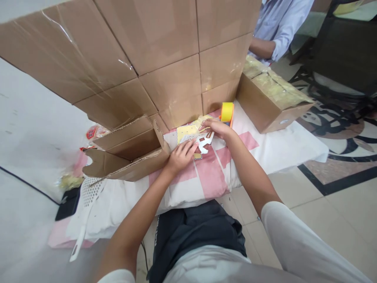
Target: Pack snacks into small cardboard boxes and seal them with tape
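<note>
The left hand (180,156) lies flat, fingers together, pressing on the near edge of a yellow-and-white sheet (191,135) on a pink-and-white pillow (212,173). The right hand (217,127) rests on the sheet's far right edge, fingertips pinched on it. Just beyond sits a yellow tape roll (227,112). A flattened carton (141,59) leans over the far side; a torn box (129,151) lies left, a closed box (271,102) right. Another person's sleeve (282,27) shows far right.
</note>
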Tool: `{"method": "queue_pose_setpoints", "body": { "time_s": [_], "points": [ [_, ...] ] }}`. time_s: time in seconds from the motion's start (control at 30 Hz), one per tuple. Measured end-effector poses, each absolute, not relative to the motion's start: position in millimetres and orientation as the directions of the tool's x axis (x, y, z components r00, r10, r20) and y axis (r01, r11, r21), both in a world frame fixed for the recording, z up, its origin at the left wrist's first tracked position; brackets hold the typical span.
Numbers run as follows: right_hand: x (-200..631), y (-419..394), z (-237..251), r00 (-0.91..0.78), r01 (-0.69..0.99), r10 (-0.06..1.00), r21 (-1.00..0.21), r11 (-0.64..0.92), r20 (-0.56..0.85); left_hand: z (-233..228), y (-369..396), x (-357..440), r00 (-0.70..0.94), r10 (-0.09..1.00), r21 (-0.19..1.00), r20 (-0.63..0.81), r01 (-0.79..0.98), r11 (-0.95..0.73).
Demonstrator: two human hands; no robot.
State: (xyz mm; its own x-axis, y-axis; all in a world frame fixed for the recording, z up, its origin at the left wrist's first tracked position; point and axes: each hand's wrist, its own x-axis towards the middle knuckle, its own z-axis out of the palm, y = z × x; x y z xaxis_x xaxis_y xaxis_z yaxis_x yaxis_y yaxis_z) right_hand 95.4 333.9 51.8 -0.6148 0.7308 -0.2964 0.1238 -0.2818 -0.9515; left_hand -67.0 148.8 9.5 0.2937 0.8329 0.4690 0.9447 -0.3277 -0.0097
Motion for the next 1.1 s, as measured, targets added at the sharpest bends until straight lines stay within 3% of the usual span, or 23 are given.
{"method": "queue_pose_setpoints", "body": {
  "time_s": [0.13, 0.37, 0.53, 0.67, 0.8, 0.9, 1.0, 1.1],
  "points": [
    [96.2, 335.2, 49.3, -0.579, 0.121, 0.751, -0.945, -0.305, -0.317, 8.8, 154.7, -67.4, 0.192, 0.861, 0.006, 0.472, 0.975, -0.221],
    [102.0, 331.6, 64.2, -0.492, 0.113, 0.767, -0.904, -0.412, -0.411, 13.0, 152.0, -62.4, 0.274, 0.909, -0.095, 0.313, 0.962, -0.257],
    [103.6, 330.3, 65.9, -0.468, 0.193, 0.785, -0.913, -0.358, -0.407, 4.5, 145.0, -61.1, 0.338, 0.861, -0.187, 0.380, 0.940, -0.287],
    [104.0, 329.7, 66.2, -0.445, 0.262, 0.802, -0.915, -0.308, -0.397, 5.5, 135.2, -63.4, 0.376, 0.811, -0.185, 0.448, 0.927, -0.327],
    [105.0, 326.0, 70.1, -0.462, 0.291, 0.790, -0.911, -0.294, -0.402, 13.8, 119.4, -66.1, 0.308, 0.801, -0.071, 0.514, 0.945, -0.318],
    [107.1, 319.6, 71.3, -0.467, 0.364, 0.814, -0.914, -0.180, -0.346, 22.5, 106.4, -64.5, 0.262, 0.798, 0.038, 0.543, 0.941, -0.335],
    [113.1, 308.8, 74.3, -0.424, 0.406, 0.890, -0.914, 0.023, -0.166, 32.0, 93.4, -58.7, 0.185, 0.818, 0.210, 0.544, 0.914, -0.347],
    [126.1, 296.2, 84.4, -0.290, 0.512, 0.954, -0.831, 0.217, 0.070, 41.0, 80.0, -52.9, 0.006, 0.866, 0.491, 0.500, 0.822, -0.289]
  ]
}}
